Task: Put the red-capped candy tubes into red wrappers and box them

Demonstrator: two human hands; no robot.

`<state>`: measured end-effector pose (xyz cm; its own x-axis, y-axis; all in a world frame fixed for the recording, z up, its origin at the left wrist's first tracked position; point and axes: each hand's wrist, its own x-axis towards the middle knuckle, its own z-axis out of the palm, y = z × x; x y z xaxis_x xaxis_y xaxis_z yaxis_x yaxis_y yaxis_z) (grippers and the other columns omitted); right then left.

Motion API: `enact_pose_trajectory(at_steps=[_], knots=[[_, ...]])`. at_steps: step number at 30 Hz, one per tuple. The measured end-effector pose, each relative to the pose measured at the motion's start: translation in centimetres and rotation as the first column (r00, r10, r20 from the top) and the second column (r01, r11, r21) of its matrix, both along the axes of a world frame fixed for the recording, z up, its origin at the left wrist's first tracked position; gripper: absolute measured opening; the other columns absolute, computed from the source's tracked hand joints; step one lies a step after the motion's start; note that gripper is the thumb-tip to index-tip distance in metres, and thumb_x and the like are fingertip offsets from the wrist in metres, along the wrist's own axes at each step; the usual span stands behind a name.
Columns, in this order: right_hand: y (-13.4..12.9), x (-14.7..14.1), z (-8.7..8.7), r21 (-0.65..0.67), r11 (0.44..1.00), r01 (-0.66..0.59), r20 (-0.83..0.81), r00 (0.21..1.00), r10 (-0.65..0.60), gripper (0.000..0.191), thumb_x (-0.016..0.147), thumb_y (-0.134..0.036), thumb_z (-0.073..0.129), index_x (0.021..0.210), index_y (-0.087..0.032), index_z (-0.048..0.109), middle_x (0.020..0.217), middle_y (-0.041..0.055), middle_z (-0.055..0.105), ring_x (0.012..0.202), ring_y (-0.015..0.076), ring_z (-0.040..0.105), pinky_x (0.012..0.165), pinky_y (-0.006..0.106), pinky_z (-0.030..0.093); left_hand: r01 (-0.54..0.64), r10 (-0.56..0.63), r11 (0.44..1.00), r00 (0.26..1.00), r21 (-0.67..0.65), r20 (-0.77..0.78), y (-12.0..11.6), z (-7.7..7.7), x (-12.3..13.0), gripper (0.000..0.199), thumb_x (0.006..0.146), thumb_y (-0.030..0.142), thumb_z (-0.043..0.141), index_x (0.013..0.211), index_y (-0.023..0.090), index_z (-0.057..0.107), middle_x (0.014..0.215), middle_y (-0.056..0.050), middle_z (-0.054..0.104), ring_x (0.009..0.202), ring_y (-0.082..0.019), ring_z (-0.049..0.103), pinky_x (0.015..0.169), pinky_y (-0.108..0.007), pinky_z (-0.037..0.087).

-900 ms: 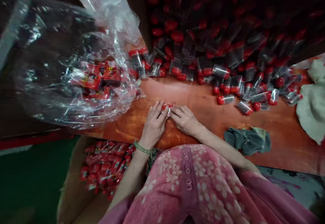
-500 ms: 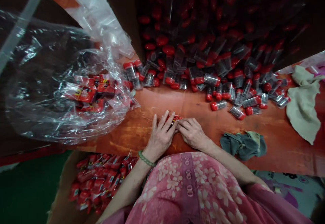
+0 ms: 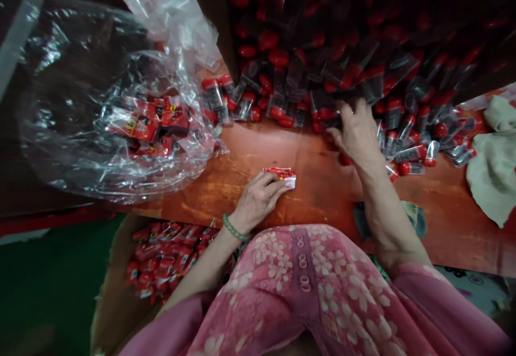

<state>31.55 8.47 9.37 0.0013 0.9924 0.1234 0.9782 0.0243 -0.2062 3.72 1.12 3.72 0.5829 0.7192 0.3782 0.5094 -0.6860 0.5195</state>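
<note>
Red packet (image 3: 289,183) lies between tubes (image 3: 278,111) and table edge (image 3: 181,216).

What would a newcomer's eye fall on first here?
The heap of red-capped clear containers across the back of the orange-brown table, where the right hand reaches in. Next, the shiny clear plastic bag with red packets at left, then the left hand on one small red wrapper front centre.

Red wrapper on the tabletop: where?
Head view, near centre: red wrapper lies partly under the left hand, right of the clear bag and this side of the red-capped tubes.
</note>
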Motion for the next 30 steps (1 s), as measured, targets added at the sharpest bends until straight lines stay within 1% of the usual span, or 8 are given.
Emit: enact_pose_trajectory(at_steps=[4,7,10,13,18,21,26,30], knots=[[1.8,-0.3,1.4,-0.206,0.978,0.019,0.123,0.992,0.006,0.052,0.096,-0.035,0.066,0.140,-0.008,0.056,0.138,0.0236,0.053,0.124,0.0375,0.058,0.103,0.051,0.048,0.001,-0.004,1.000,0.994,-0.027,-0.114,0.1,0.2,0.1,0.024,0.102,0.024,0.050,0.094,0.014,0.070,0.092,-0.009,0.069,0.084,-0.018,0.062,0.076,-0.031,0.052],[1.7,-0.6,2.3,-0.256,0.967,0.013,0.163,0.986,0.030,0.048,0.097,-0.030,0.066,0.138,-0.006,0.058,0.140,0.0229,0.053,0.120,0.0344,0.062,0.100,0.047,0.051,-0.043,0.034,0.998,0.972,-0.034,-0.232,-0.4,0.3,0.7,0.026,0.102,0.023,0.047,0.091,0.014,0.068,0.093,-0.011,0.069,0.087,-0.021,0.061,0.080,-0.034,0.051],[1.0,-0.5,2.6,-0.257,0.966,0.004,0.217,0.975,0.054,0.042,0.097,-0.029,0.064,0.132,-0.006,0.060,0.137,0.0238,0.056,0.115,0.0344,0.065,0.094,0.045,0.053,-0.118,0.102,0.992,0.951,-0.038,-0.292,-1.0,0.1,1.3,0.027,0.103,0.022,0.043,0.103,0.011,0.067,0.100,-0.015,0.068,0.093,-0.025,0.059,0.083,-0.038,0.050],[0.2,-0.3,2.4,-0.257,0.966,0.006,0.250,0.966,0.061,0.041,0.101,-0.032,0.055,0.132,-0.004,0.058,0.135,0.0258,0.057,0.113,0.0347,0.065,0.091,0.046,0.053,-0.155,0.151,0.988,0.951,0.005,-0.269,-1.4,-0.5,1.5,0.029,0.103,0.021,0.041,0.111,0.011,0.067,0.100,-0.014,0.069,0.092,-0.025,0.058,0.082,-0.038,0.049],[-0.3,0.4,2.1,-0.289,0.957,-0.017,0.300,0.948,0.107,0.053,0.097,-0.038,0.064,0.139,-0.007,0.053,0.133,0.0253,0.060,0.113,0.0351,0.065,0.088,0.046,0.052,-0.199,0.207,0.977,0.968,0.073,-0.140,-1.2,-2.1,1.3,0.031,0.102,0.025,0.047,0.083,0.016,0.070,0.079,-0.008,0.067,0.078,-0.020,0.056,0.072,-0.034,0.045],[-0.2,0.7,1.8,-0.316,0.949,-0.013,0.316,0.941,0.118,0.056,0.094,-0.039,0.070,0.139,-0.009,0.055,0.137,0.0263,0.057,0.120,0.0369,0.061,0.089,0.047,0.051,-0.203,0.204,0.978,0.979,0.053,-0.024,-0.9,-2.3,1.2,0.031,0.101,0.032,0.055,0.079,0.017,0.071,0.075,-0.005,0.067,0.075,-0.018,0.058,0.071,-0.031,0.046],[-1.2,0.8,2.9,-0.240,0.970,-0.040,0.211,0.973,0.092,0.050,0.100,-0.045,0.057,0.130,-0.004,0.058,0.137,0.0268,0.055,0.125,0.0377,0.060,0.093,0.049,0.050,-0.133,0.142,0.984,0.987,-0.115,0.077,-0.3,-1.4,0.5,0.030,0.097,0.042,0.060,0.090,0.017,0.077,0.084,-0.005,0.073,0.079,-0.016,0.066,0.076,-0.030,0.051],[-3.9,0.9,4.4,-0.011,0.993,-0.121,-0.017,0.993,0.121,0.032,0.099,-0.035,0.060,0.128,-0.021,0.060,0.136,0.0192,0.059,0.124,0.0331,0.059,0.101,0.051,0.051,-0.053,0.080,0.972,0.990,-0.229,0.112,0.1,-0.6,-0.2,0.028,0.100,0.035,0.056,0.098,0.016,0.077,0.094,-0.007,0.076,0.088,-0.017,0.069,0.082,-0.031,0.054]])
